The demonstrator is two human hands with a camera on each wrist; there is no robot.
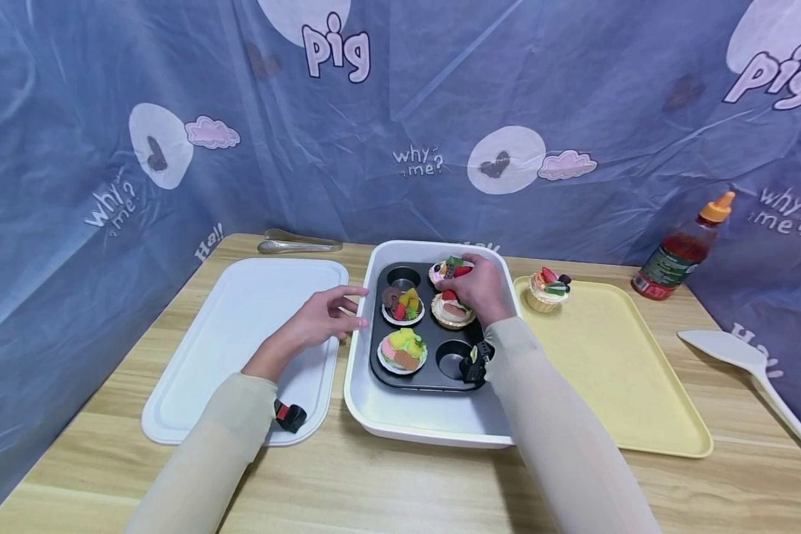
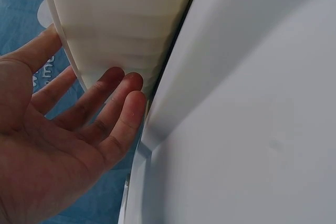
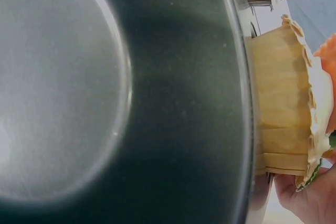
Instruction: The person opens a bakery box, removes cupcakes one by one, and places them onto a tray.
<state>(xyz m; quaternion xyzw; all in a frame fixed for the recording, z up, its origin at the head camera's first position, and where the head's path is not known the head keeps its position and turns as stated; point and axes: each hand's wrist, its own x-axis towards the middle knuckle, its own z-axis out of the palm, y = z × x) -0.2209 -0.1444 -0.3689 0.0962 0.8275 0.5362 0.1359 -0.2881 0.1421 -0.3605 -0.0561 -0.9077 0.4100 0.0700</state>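
My right hand [image 1: 483, 288] grips a small fruit-topped cupcake [image 1: 437, 274] at the back right cup of the dark muffin pan [image 1: 434, 384]. Its fingers come down over the fruit topping; in the right wrist view the hand [image 3: 314, 196] is partly hidden behind a nearer cupcake [image 3: 281, 103]. Just in front of it sits a strawberry-topped cupcake [image 1: 452, 317]. The left column holds a chocolate-and-fruit cupcake [image 1: 403, 306] and a yellow-and-pink one [image 1: 403, 351]. With loosely spread fingers, my left hand [image 1: 317, 319] touches the left wall of the white bin [image 1: 427, 430] around the pan.
A white tray [image 1: 240, 334] lies to the left, with metal tongs [image 1: 297, 243] behind it. On the right, another cupcake [image 1: 547, 291] stands on a yellow tray [image 1: 614, 356]. Beyond are a red sauce bottle [image 1: 681, 252] and a white spoon [image 1: 741, 354]. A blue printed curtain [image 1: 387, 193] hangs behind.
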